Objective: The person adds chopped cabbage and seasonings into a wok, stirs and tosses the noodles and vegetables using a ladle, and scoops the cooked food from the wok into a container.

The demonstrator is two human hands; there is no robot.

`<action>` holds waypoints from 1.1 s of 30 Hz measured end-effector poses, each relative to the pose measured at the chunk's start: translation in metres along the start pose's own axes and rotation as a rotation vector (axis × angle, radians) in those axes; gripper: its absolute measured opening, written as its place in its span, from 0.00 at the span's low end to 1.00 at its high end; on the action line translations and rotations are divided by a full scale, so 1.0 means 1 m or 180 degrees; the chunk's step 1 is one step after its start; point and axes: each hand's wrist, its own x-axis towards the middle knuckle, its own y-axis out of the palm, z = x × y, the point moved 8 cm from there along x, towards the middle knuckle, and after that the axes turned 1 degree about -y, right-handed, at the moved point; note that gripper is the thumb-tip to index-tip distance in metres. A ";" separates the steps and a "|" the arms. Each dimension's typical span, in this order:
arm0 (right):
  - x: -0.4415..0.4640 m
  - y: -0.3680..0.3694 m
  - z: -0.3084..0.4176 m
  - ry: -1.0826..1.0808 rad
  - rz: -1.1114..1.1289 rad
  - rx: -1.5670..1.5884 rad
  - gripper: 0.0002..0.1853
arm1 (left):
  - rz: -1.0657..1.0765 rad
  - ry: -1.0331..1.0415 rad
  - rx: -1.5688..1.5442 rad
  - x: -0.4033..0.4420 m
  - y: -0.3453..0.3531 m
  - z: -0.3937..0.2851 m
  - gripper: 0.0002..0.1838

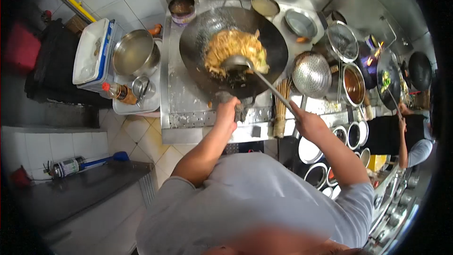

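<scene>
My left hand [227, 115] is closed round the near side of the large dark wok [196, 61], with a greyish cloth [239, 111] at the grip; the handle itself is mostly hidden. In my right hand [306, 122] is the long metal shaft of a ladle [237, 61]. Its bowl rests face down against a heap of glossy brown noodle-like food [233, 46] in the wok. A few pale green pieces show at the heap's right side. Just left of my right hand stands a bamboo wok brush [280, 113], bristles toward the wall.
Right of the wok lie a perforated strainer [312, 74], a mesh sieve [343, 41] and a pot of reddish-brown liquid [353, 85]. Left are a steel pot [134, 53] and a sauce bottle [123, 93]. At far right a co-worker [401, 132] handles another wok [388, 81] near flames.
</scene>
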 end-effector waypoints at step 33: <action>0.022 0.102 0.031 0.0256 -0.1982 0.2825 0.25 | -0.0097 0.0728 0.3794 -0.026 -0.162 0.001 0.37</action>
